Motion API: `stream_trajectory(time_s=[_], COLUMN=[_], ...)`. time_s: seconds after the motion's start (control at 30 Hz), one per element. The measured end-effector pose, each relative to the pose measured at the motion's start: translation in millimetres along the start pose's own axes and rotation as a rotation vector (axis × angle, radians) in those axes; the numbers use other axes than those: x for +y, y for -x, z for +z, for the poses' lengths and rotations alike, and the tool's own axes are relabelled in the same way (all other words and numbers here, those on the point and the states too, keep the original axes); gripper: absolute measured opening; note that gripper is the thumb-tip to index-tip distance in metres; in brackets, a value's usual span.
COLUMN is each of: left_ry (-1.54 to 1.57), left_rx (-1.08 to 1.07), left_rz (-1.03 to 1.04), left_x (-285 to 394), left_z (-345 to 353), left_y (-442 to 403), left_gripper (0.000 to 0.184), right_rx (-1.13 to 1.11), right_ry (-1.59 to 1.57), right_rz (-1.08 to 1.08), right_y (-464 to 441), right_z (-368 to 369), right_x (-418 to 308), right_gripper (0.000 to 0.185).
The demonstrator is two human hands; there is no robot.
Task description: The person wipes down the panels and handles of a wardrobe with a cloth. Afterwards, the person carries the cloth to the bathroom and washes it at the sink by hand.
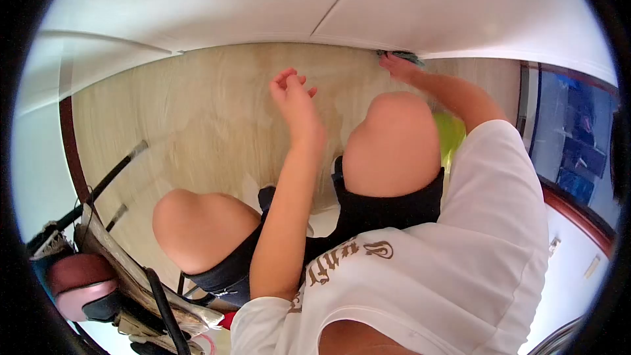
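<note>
My right hand [397, 66] reaches out to the foot of the white panel, where it presses a dark grey-green cloth [409, 57] along the line between panel and floor. Part of the cloth is hidden behind the fingers. My left hand [293, 87] hangs in the air over the tiled floor [197, 102], between my knees and the panel. Its fingers are loosely bent and apart, with nothing in them.
White panels [243, 10] with a seam run across the far side. A yellow-green object [449, 137] shows beside my right knee. At lower left stands a black-framed rack [118, 167] with a pink and dark red item [82, 283]. Right, a dark reddish-brown door frame [578, 223].
</note>
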State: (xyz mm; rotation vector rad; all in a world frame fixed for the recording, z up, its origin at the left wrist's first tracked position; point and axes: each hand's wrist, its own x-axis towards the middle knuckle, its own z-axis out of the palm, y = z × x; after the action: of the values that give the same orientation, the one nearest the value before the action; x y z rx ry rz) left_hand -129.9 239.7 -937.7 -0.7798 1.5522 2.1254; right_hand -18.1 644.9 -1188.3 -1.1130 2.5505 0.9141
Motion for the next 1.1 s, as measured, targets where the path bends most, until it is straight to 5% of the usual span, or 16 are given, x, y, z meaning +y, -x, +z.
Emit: stream_trajectory(time_s=[0.03,0.07,0.2,0.3,0.4,0.47,0.5,0.57,0.6,0.7,0.8,0.83,0.9,1.0,1.07,1.1], left_ry=[-0.011,-0.048,-0.119,-0.138,-0.142,-0.129,-0.108,-0.117,-0.115,-0.121,-0.082,-0.088,-0.094,-0.089,-0.030,0.043], left_rx=[-0.013,-0.039,-0.127,-0.174,-0.226,-0.283,-0.327,-0.376,-0.407,-0.509,-0.591,-0.594,-0.615,-0.638,-0.655,-0.670], left_rz=[-0.002,0.016,0.032,0.014,0.002,0.024,0.045,0.054,0.062,0.066,0.033,0.037,0.044,0.050,0.017,-0.013], left_x=[-1,-2,2,9,22,24,29,44,50,60,60,59,58,63,65,66], left_z=[2,3,9,14,25,41,43,46,48,58,56,57,59,55,51,51], left_y=[2,4,14,18,23,33,36,42,45,50,56,56,58,55,53,52], left_gripper=[0.026,0.027,0.028,0.031,0.039,0.046,0.052,0.060,0.069,0.081,0.087,0.087,0.088,0.088,0.086,0.084], right_rx=[0.047,-0.231,-0.281,-0.368,-0.552,-0.519,-0.518,0.165,0.178,1.171,1.583,1.516,1.433,1.571,2.108,2.125], right_ry=[-0.025,0.117,0.044,0.084,-0.290,-0.805,-0.808,-1.677,-1.675,-2.333,-3.160,-2.785,-2.419,-2.371,-3.190,-3.185], right_rz=[0.050,-0.027,0.182,0.507,0.864,1.421,1.441,2.057,2.079,2.624,1.721,1.550,1.378,1.226,1.404,1.402], right_y=[11,26,72,94,96,107,112,118,119,81,32,11,-33,-76,-68,-58], right_z=[-3,-8,-26,-48,-86,-108,-95,-65,-69,-125,-76,-84,-75,-30,-43,-41], right_x=[-3,-7,-33,-48,-29,-22,-26,-35,-40,-27,-59,-65,-69,-59,-38,-35], right_gripper=[0.036,0.036,0.036,0.033,0.027,0.026,0.026,0.029,0.029,0.032,0.036,0.038,0.041,0.049,0.052,0.052])
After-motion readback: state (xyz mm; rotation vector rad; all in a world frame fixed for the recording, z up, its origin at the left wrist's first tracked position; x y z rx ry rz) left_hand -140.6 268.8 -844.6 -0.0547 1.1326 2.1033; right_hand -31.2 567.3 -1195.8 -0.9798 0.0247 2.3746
